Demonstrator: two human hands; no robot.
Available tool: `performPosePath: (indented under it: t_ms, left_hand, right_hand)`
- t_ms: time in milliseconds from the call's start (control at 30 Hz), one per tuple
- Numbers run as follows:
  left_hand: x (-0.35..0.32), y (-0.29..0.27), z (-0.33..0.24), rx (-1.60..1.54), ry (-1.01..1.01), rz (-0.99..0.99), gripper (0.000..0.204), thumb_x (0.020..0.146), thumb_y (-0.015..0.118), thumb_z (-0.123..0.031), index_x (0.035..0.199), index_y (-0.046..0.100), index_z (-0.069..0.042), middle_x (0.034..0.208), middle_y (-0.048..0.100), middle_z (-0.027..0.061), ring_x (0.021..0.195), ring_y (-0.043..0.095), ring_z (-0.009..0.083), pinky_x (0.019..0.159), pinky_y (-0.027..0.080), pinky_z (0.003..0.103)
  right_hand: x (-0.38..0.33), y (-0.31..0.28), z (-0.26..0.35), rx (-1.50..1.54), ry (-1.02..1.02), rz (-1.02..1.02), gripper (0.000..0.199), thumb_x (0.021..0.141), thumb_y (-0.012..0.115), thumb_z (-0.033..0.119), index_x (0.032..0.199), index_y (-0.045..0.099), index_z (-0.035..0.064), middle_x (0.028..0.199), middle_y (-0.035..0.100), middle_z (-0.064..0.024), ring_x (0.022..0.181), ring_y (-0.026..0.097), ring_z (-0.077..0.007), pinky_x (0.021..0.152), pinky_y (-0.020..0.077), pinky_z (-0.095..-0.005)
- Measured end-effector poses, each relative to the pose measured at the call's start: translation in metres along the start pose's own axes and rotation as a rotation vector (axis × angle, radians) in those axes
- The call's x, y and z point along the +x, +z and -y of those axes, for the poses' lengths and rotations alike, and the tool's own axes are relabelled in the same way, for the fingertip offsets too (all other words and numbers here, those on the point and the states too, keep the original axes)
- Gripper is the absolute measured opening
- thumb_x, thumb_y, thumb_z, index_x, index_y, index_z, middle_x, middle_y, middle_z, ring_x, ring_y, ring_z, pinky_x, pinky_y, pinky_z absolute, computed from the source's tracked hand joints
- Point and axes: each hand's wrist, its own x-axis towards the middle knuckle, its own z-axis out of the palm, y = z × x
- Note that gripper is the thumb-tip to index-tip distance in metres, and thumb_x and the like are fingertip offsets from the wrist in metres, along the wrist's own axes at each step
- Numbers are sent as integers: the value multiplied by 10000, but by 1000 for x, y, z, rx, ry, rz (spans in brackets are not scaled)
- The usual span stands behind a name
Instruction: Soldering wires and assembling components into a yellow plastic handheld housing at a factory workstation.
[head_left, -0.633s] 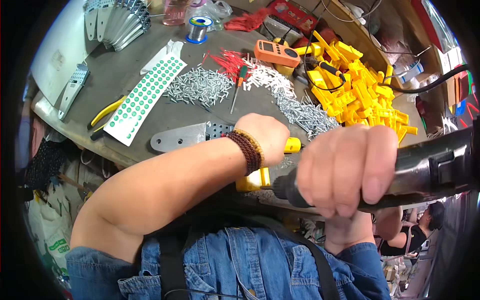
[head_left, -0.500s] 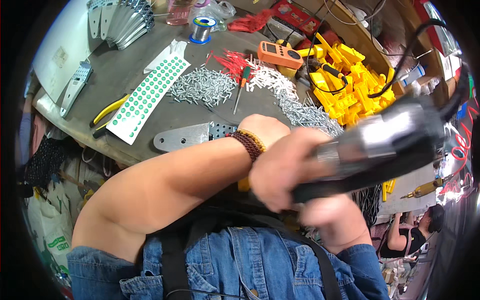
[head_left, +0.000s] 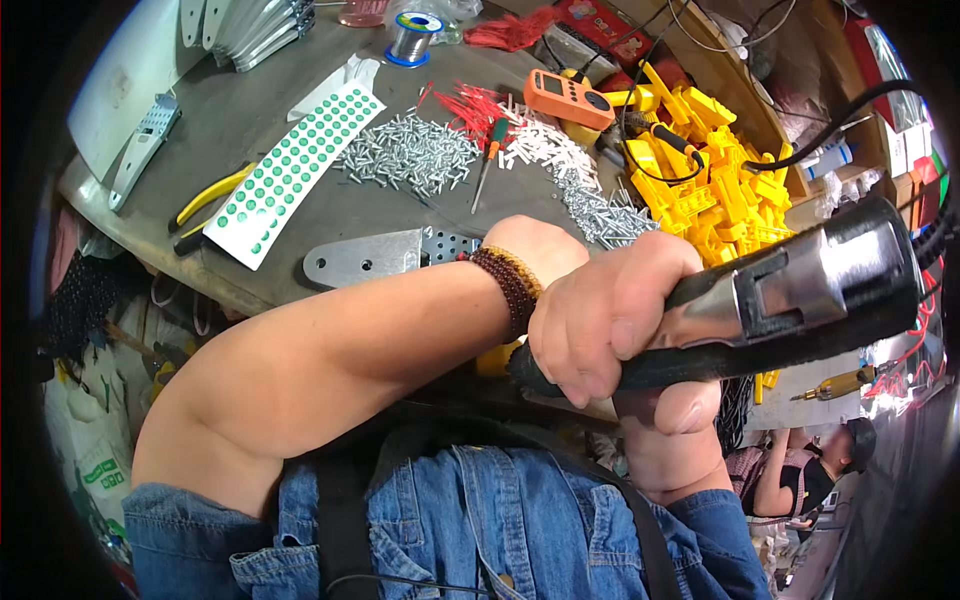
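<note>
My right hand (head_left: 610, 315) is wrapped round a thick black-and-silver corded hand tool (head_left: 790, 290), held aslant above the bench's near edge. The tool's cable end points right and its working end is hidden. Behind my right hand lies my left hand (head_left: 535, 245), with a brown-and-yellow beaded bracelet (head_left: 505, 285) at the wrist; its fingers are hidden. Just left of that hand, a flat silver metal plate (head_left: 375, 258) with a perforated end (head_left: 448, 245) lies on the bench. Beyond it are a screwdriver (head_left: 488, 165), a pile of silver screws (head_left: 410, 155) and more screws (head_left: 605, 215).
Yellow plastic parts (head_left: 700, 180) fill the right side, beside an orange meter (head_left: 568, 97). White pieces (head_left: 545, 145), red pieces (head_left: 470, 110), a green-dotted sticker sheet (head_left: 295, 165), yellow-handled pliers (head_left: 215, 200) and a solder spool (head_left: 413, 40) lie farther out. Another person (head_left: 800, 480) sits lower right.
The tool and my right hand, blurred before, now show sharply. The tool's cable end sits farther right. My left hand stays beside the metal plate; the whole view has shifted slightly.
</note>
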Motion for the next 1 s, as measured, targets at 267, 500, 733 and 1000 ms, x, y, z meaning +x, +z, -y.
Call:
performPosePath:
  t_ms: [267, 500, 733, 1000]
  left_hand:
    - [-2, 2, -10, -111, 125, 39, 300, 850, 600, -283, 1032, 719, -76, 1027, 714, 130, 992, 680, 289, 838, 536, 420]
    - [-62, -8, 10, 95, 30, -366, 416, 874, 644, -417, 1103, 627, -70, 1017, 625, 143, 1031, 611, 321, 875, 483, 452]
    - [-72, -22, 39, -191, -71, -109, 408, 846, 705, -379, 1083, 680, -48, 1031, 651, 159, 953, 634, 329, 832, 502, 401]
    - [-64, -6, 53, -355, 27, -253, 483, 802, 695, -481, 1041, 693, -63, 915, 648, 150, 860, 637, 342, 750, 511, 419]
  right_hand:
    - [5, -3, 7, -41, 25, 206, 427, 757, 833, 364, 888, 629, 13, 646, 634, -96, 492, 593, -213, 432, 452, -314]
    - [38, -22, 77, -40, 0, 564, 182, 941, 557, 196, 829, 602, 60, 660, 626, -93, 513, 595, -223, 429, 459, -336]
    - [42, -52, 13, -231, 1, -28, 521, 704, 795, 339, 1018, 495, 50, 700, 565, -82, 555, 554, -212, 527, 450, -341]
    - [43, -61, -4, 23, 104, -115, 526, 658, 849, 317, 911, 487, 32, 645, 540, -90, 552, 545, -203, 529, 438, -318]
